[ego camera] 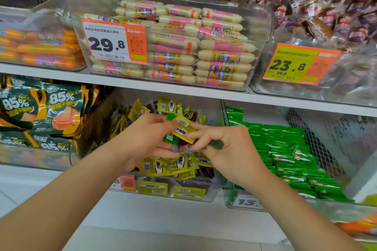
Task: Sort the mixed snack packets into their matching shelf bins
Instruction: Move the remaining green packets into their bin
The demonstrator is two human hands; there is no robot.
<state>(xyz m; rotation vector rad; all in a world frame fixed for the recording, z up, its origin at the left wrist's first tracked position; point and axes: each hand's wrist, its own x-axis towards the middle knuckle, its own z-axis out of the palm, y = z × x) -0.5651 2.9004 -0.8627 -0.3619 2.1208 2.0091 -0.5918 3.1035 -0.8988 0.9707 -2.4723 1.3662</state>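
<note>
Both my hands are over the clear bin of yellow snack packets (163, 169) on the lower shelf. My left hand (146, 136) grips a small bunch of packets, among them a green packet (169, 137) and a yellow packet (183, 128) on top. My right hand (220, 144) pinches the yellow packet's right edge with thumb and forefinger. A green corner (171, 116) sticks up above my left fingers. To the right stands the bin of green packets (285, 149), neatly stacked.
The upper shelf carries clear bins of white sausages (183, 47), orange sausages (40, 49) and dark wrapped snacks (326, 26), with orange price tags (114, 43). Dark green 85% bags (40, 112) fill the lower left. A wire mesh divider (318, 144) stands right of the green packets.
</note>
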